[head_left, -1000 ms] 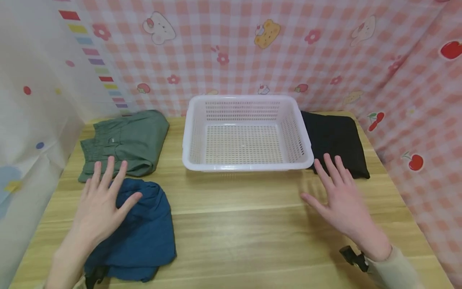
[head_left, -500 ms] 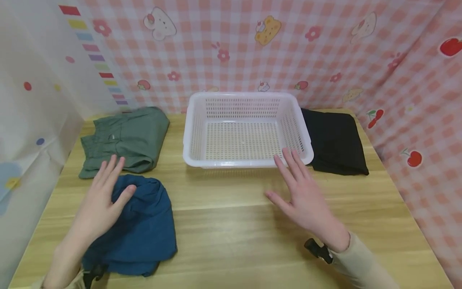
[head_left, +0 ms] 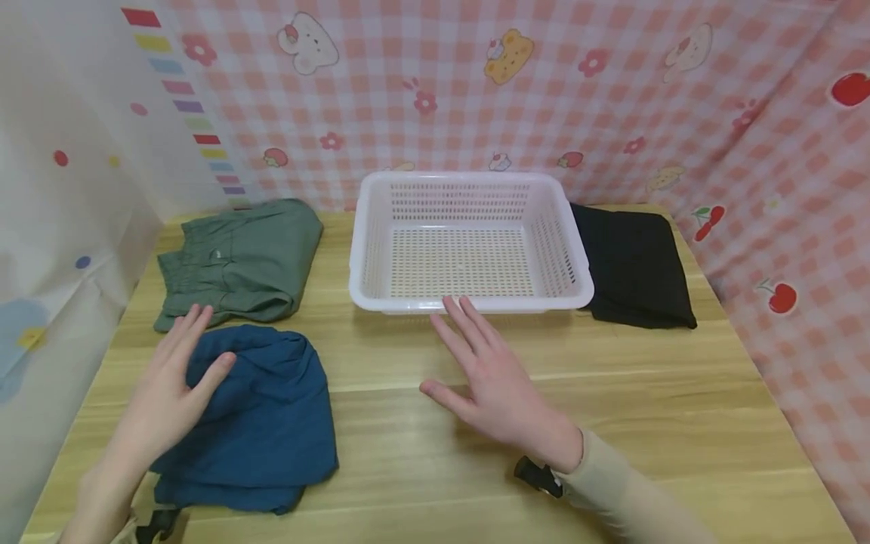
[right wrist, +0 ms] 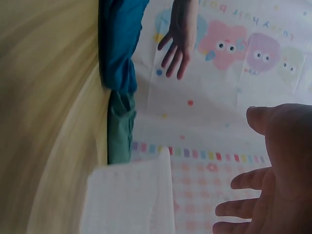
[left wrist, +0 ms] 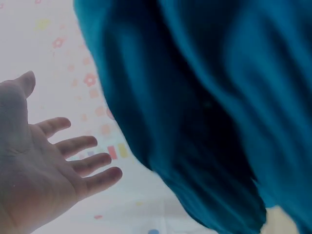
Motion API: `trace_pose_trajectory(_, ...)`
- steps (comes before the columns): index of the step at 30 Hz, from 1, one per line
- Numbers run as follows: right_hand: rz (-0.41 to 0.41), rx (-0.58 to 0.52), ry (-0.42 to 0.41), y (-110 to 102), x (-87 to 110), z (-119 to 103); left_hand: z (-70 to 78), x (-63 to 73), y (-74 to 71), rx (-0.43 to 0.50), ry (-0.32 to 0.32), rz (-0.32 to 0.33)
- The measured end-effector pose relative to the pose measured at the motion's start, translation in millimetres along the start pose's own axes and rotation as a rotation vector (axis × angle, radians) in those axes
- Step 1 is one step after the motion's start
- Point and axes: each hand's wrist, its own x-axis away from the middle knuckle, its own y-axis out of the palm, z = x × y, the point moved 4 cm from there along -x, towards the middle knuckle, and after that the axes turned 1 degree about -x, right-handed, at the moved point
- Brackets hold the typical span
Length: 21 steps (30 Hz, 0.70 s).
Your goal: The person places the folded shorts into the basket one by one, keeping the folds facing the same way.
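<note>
Folded blue cloth, likely a garment, lies at the front left of the table. My left hand hovers over its left side with fingers straight; in the left wrist view the cloth's folds fill the right side, apart from the fingers. My right hand is over the middle of the table, fingers spread and holding nothing, its fingertips overlapping the front rim of a white plastic basket. The basket holds nothing. Behind the blue cloth lies a folded green garment with an elastic waistband.
Folded black cloth lies right of the basket, partly hidden behind its side. The wooden table is bordered by a pink checked curtain at the back and right, and a white printed sheet at the left.
My right hand has swept left, from near the black cloth to in front of the basket. My left hand has shifted slightly left and turned more on edge. The cloths and basket stay put.
</note>
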Motion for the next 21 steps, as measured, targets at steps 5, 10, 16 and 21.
trace_pose_trajectory(5, -0.052, -0.021, -0.043, 18, -11.5, -16, -8.7, -1.7, -1.0, 0.002, 0.002, -0.001)
trace_pose_trajectory(10, -0.095, -0.054, -0.059, 36, -25.0, -30, -17.8, -1.6, -0.4, -0.016, -0.017, -0.006)
trace_pose_trajectory(16, -0.146, -0.074, -0.059, 57, -42.0, -41, -31.3, 2.1, 1.6, -0.022, -0.049, -0.018)
trace_pose_trajectory(21, -0.182, -0.086, -0.066, 73, -53.0, -49, -43.2, 5.5, 2.0, -0.014, -0.057, -0.018)
